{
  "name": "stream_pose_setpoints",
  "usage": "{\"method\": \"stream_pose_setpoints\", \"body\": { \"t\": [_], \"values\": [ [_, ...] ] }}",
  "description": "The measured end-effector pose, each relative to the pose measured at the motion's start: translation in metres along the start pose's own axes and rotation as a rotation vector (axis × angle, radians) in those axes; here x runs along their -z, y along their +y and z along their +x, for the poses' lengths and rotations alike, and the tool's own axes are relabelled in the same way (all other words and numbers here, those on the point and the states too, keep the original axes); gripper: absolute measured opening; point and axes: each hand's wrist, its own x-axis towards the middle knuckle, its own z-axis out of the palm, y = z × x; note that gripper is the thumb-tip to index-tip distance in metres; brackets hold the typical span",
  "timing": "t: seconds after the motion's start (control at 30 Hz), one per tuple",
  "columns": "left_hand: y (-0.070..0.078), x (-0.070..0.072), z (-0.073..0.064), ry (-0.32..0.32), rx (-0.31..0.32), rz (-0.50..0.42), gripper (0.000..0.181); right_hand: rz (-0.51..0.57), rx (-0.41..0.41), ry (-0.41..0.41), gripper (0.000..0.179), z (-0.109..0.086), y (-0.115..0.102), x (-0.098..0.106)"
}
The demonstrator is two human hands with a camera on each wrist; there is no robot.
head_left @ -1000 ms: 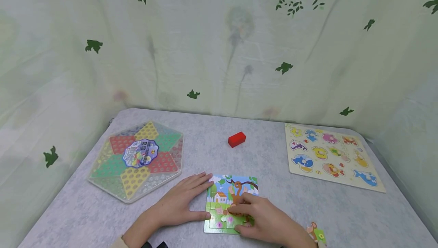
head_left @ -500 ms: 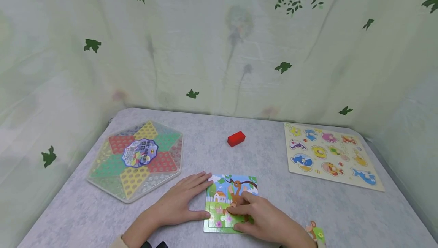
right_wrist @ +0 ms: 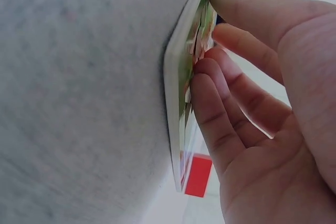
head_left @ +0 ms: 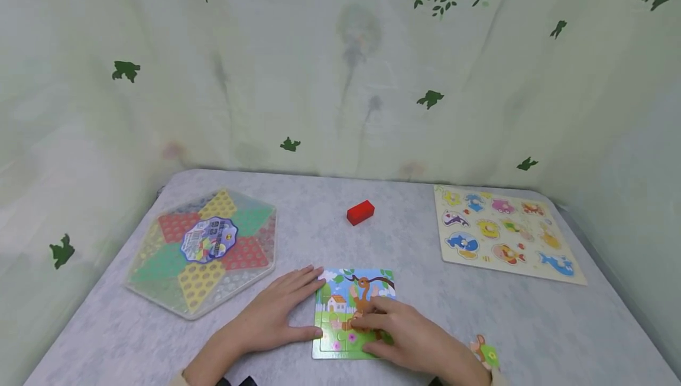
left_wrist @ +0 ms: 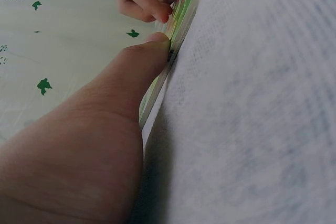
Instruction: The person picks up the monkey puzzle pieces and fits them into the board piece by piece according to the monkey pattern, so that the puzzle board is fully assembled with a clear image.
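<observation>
A small jigsaw puzzle [head_left: 340, 355] with a brown animal, a house and a green lawn lies in front of me. My left hand [head_left: 273, 315] is spread flat beside it; fingertips rest at the upper left corner and the thumb touches the lower left edge. Over its lower right part, the fingers and thumb of my right hand [head_left: 407, 333] are bent and pinch a puzzle piece [head_left: 350, 337] with a pink flower. Some pieces look slightly raised beneath these fingers in the right wrist view. The right hand hides the puzzle's right side.
One loose puzzle piece [head_left: 486, 353] lies by my right forearm. A red block [head_left: 360, 213] stands behind the puzzle. At the left is a hexagonal Chinese checkers board [head_left: 165, 262] under a clear cover; a wooden animal puzzle board [head_left: 486, 260] lies at the right.
The head view has shifted slightly. Both hands keep nearly the same place on the puzzle, and the flower piece seems to sit flatter than before.
</observation>
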Motion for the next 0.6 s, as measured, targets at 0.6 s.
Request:
{"method": "stream_pose_setpoints", "body": {
  "t": [0.6],
  "values": [
    [-0.003, -0.002, 0.001, 0.023, -0.009, 0.020, 0.087, -0.007, 0.009, 0.084, 0.026, -0.013, 0.001, 0.004]
  ]
}}
